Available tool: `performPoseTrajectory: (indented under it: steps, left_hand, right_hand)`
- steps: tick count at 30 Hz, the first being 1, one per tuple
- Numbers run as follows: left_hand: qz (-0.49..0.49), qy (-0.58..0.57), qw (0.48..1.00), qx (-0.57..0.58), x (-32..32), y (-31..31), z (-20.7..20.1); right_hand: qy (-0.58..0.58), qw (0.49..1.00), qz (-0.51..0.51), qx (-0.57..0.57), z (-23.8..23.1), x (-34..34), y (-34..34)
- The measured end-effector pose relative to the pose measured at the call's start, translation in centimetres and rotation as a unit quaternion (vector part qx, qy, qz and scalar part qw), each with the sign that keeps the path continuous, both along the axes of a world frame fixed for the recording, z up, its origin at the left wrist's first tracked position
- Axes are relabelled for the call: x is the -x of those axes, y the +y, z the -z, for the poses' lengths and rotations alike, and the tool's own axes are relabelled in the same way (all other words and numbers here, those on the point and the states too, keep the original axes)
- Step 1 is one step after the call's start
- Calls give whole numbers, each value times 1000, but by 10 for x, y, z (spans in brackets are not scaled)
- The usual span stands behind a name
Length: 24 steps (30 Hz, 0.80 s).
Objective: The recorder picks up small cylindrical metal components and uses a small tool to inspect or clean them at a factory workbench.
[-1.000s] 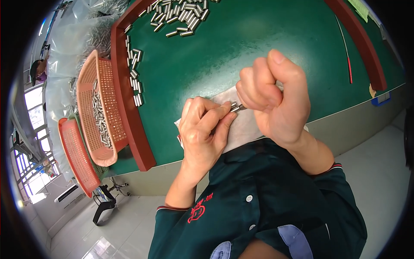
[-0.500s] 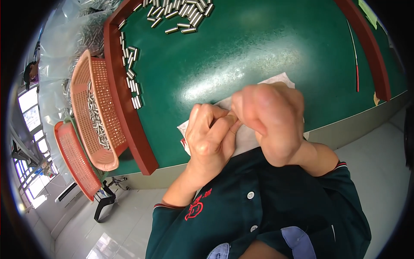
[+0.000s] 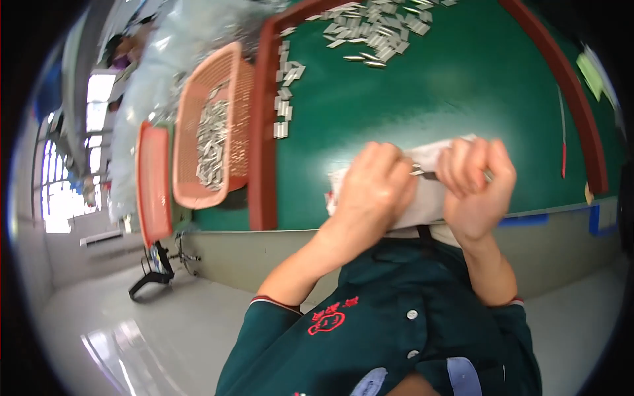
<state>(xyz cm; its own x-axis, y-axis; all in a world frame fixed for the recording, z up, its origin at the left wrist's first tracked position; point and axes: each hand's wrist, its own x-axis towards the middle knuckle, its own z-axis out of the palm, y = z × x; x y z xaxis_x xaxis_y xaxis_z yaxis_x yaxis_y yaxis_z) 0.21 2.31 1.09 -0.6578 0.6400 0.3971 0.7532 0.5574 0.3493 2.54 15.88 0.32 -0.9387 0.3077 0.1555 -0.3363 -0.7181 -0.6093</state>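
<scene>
Over a whitish cloth point(image 3: 424, 204) on the green tabletop, my two hands work close together. My left hand point(image 3: 375, 188) is closed, and a small shiny metal piece point(image 3: 416, 169) pokes out at its fingertips; the rest of it is hidden. My right hand point(image 3: 477, 188) is curled round a thin dark rod-like thing point(image 3: 430, 176), whose tip points toward the metal piece. The fingers hide most of the rod, and its kind cannot be made out. Whether rod and metal piece touch, I cannot tell.
Small metal cylinders point(image 3: 373, 30) are heaped at the far side, with several along the left red rim point(image 3: 263, 145). Beyond that rim stand a pink basket point(image 3: 187, 148) of metal pieces and another basket point(image 3: 153, 185). A red-handled thin tool point(image 3: 564, 160) lies at the right.
My hands have moved apart, the right one to the right and turned, so the metal piece and dark rod now show between them. The whole view has shifted, with the table further right.
</scene>
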Motion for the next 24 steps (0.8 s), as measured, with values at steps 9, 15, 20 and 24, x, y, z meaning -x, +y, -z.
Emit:
performPoseTrajectory:
  steps: [9,15,20,24]
  left_hand:
    - [-36,54,995,78,-10,6,1]
    - [-106,78,991,26,-2,-24,-36]
    - [-318,227,920,26,15,-98,-90]
    - [-456,284,839,89,19,-133,-94]
  right_hand:
    - [-53,998,-20,24,-5,-6,2]
    - [-54,998,-9,17,-5,-2,4]
    - [-65,998,-7,11,-3,2,7]
    - [-41,999,-34,3,-3,0,8]
